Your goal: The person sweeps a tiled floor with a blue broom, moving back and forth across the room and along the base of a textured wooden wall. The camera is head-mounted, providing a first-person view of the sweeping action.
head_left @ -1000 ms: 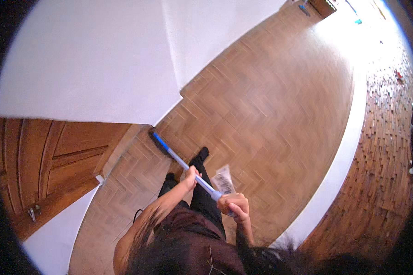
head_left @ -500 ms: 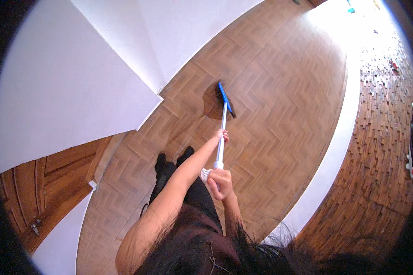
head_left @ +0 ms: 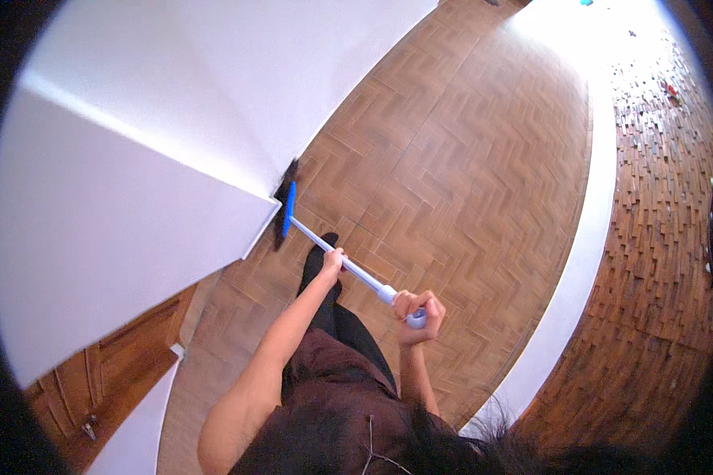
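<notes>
A broom with a pale handle and a blue head with dark bristles slants from upper left to lower right in front of me. Its bristles press along the base of the white wall, at the corner. Partway down the handle, my left hand is wrapped round it. My right hand grips the top end, where the round handle tip shows between the fingers. My dark-shod foot stands close to the broom head.
White walls rise on the left, meeting at a jutting corner. A wooden door is at the lower left. Herringbone wood-look floor stretches ahead. On the right, a white border edges a textured brown wooden surface.
The broom head has swung left from the floor to the wall corner. My right hand has moved right, and my left hand left and down, tilting the handle.
</notes>
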`<act>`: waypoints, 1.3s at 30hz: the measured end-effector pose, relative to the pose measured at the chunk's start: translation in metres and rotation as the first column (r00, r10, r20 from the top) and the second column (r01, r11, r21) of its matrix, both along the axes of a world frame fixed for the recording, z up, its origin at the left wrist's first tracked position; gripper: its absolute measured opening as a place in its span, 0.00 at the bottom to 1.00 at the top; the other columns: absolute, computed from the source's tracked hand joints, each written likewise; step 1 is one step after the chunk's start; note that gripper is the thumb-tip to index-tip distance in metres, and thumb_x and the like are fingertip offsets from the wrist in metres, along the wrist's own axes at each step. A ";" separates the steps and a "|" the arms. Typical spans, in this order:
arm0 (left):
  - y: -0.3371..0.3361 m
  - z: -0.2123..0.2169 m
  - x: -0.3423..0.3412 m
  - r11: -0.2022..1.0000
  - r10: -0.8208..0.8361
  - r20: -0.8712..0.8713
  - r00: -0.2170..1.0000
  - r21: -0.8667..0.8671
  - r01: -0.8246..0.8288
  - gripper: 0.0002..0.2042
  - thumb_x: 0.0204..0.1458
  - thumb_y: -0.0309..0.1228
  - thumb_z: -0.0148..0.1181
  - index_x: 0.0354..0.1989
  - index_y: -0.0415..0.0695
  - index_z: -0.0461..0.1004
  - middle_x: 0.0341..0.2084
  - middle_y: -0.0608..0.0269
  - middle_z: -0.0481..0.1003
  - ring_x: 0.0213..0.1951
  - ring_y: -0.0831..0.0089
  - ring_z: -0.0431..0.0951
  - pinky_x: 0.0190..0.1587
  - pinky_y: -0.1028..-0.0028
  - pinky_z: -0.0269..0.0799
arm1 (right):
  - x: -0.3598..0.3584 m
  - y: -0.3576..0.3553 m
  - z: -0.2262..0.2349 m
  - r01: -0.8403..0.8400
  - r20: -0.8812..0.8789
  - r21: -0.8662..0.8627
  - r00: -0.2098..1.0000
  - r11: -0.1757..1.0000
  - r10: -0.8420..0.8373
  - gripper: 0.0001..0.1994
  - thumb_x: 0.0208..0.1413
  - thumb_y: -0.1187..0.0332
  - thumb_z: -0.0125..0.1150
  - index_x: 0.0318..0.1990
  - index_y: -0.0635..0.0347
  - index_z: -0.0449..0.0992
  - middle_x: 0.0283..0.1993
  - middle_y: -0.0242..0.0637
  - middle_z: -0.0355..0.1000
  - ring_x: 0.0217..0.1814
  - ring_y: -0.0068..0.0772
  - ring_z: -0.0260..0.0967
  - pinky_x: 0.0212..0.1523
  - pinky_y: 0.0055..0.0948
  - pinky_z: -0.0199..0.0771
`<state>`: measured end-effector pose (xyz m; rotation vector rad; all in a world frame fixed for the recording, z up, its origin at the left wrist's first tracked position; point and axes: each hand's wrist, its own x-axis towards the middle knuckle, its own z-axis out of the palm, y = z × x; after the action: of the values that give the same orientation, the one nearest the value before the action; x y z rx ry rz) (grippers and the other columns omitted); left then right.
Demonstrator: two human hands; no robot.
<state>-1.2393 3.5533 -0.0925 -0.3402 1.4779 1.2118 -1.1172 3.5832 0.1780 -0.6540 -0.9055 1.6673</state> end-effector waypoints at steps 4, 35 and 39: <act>0.043 -0.013 -0.018 0.959 0.182 0.335 0.924 0.145 -0.242 0.06 0.44 0.31 0.42 0.21 0.43 0.58 0.12 0.64 0.62 0.14 0.75 0.62 0.16 0.77 0.59 | -0.041 0.026 0.001 -0.266 0.317 0.097 0.922 0.959 0.224 0.12 0.41 0.69 0.39 0.11 0.64 0.59 0.10 0.37 0.57 0.11 0.28 0.55 0.14 0.23 0.53; 0.273 -0.060 -0.101 0.897 0.018 0.456 0.890 0.386 -0.216 0.06 0.43 0.32 0.45 0.20 0.49 0.56 0.08 0.70 0.57 0.08 0.77 0.57 0.09 0.77 0.55 | -0.093 0.170 -0.061 -0.304 0.495 0.333 0.862 0.893 0.109 0.10 0.38 0.71 0.41 0.11 0.66 0.61 0.12 0.34 0.59 0.13 0.28 0.57 0.20 0.24 0.58; 0.299 -0.012 -0.055 0.893 0.039 0.382 0.923 0.402 -0.204 0.06 0.43 0.31 0.45 0.19 0.46 0.59 0.09 0.67 0.61 0.09 0.74 0.62 0.11 0.75 0.61 | -0.052 0.178 -0.023 0.077 0.493 0.338 0.834 0.938 -0.246 0.12 0.41 0.67 0.41 0.12 0.64 0.61 0.10 0.33 0.58 0.11 0.26 0.54 0.18 0.24 0.58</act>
<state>-1.2938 3.8525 -0.1047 -0.3345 0.8423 1.4531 -1.1690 3.7608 0.1553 -0.9695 -1.4280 1.1632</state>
